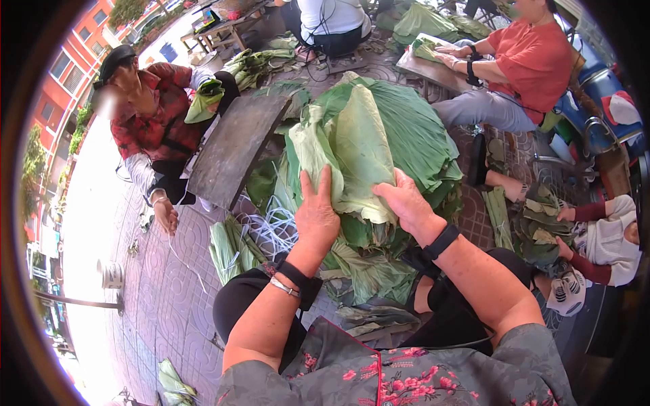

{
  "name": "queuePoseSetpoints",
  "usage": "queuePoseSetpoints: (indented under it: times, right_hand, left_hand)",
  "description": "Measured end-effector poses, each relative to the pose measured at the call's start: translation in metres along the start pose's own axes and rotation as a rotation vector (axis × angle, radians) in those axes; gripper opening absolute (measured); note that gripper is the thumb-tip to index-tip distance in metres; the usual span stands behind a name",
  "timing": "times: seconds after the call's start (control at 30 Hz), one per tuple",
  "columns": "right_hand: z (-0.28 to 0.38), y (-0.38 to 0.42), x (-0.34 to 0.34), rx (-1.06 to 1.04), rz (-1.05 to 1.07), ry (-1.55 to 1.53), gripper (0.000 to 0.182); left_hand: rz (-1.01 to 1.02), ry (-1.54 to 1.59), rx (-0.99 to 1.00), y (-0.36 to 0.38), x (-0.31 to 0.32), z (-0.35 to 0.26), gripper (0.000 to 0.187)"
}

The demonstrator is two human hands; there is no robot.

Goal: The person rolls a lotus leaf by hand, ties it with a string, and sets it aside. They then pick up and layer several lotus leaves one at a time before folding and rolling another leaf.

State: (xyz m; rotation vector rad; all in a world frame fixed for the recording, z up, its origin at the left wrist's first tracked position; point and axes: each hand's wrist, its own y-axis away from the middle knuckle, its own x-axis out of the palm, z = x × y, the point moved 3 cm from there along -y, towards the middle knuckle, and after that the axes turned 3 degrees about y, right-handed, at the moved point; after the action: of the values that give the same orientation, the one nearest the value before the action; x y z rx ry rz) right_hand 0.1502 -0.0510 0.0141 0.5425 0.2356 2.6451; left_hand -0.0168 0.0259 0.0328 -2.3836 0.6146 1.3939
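A large pale green leaf (362, 145) lies partly folded over on top of a tall pile of big green leaves (406, 111) in front of me. My left hand (318, 215) rests on the folded left part of this leaf, its visible fingers stretched out flat. With the thumb on top, my right hand (407, 204) pinches the leaf's near right edge; the other fingers are partly hidden. Just left of my left hand lie tangled white strips (271, 227). Beneath the pile, near my knees, are more leaves (372, 274).
A dark wooden board (237, 149) stands left of the pile, beside a person in a red patterned shirt (162, 101). Tied leaf bundles (233, 250) lie near my left knee. A person in a red shirt (528, 64) works at another board. At right, a person handles leaves (538, 223).
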Motion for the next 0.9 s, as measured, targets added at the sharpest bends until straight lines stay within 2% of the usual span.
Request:
queuePoseSetpoints:
  times: [0.1, 0.23, 0.33, 0.43, 0.53, 0.6, 0.7, 0.8, 0.9]
  right_hand:
    - [0.0, 0.001, 0.0, -0.006, -0.004, 0.016, 0.046]
    - [0.011, 0.006, 0.004, 0.038, -0.043, -0.032, 0.046]
    - [0.005, -0.001, -0.005, 0.008, -0.02, -0.037, 0.046]
    - [0.001, -0.004, -0.007, -0.018, 0.003, -0.048, 0.046]
    - [0.005, 0.002, -0.001, -0.039, 0.012, -0.026, 0.047]
    - [0.002, 0.001, -0.001, -0.067, 0.013, 0.016, 0.048]
    - [0.001, -0.001, -0.006, -0.058, 0.016, 0.031, 0.049]
    - [0.001, 0.0, -0.008, -0.024, 0.024, -0.006, 0.049]
    - [0.003, 0.003, -0.008, -0.013, 0.029, -0.029, 0.048]
  left_hand:
    - [-0.018, -0.015, 0.11, 0.003, 0.004, -0.002, 0.081]
    - [-0.059, 0.105, 0.319, 0.011, -0.002, -0.017, 0.057]
    - [-0.163, 0.226, 0.303, 0.012, -0.003, -0.018, 0.044]
    - [-0.135, 0.562, 0.126, -0.005, 0.002, 0.005, 0.05]
    - [-0.161, 0.716, -0.114, -0.014, 0.01, 0.028, 0.054]
    - [-0.267, 0.816, -0.121, -0.016, 0.016, 0.033, 0.067]
    - [-0.215, 1.238, -0.266, -0.02, 0.029, 0.038, 0.078]
    - [-0.154, 1.345, -0.487, -0.026, 0.028, 0.047, 0.084]
    - [-0.084, 1.422, -0.475, -0.028, 0.031, 0.049, 0.081]
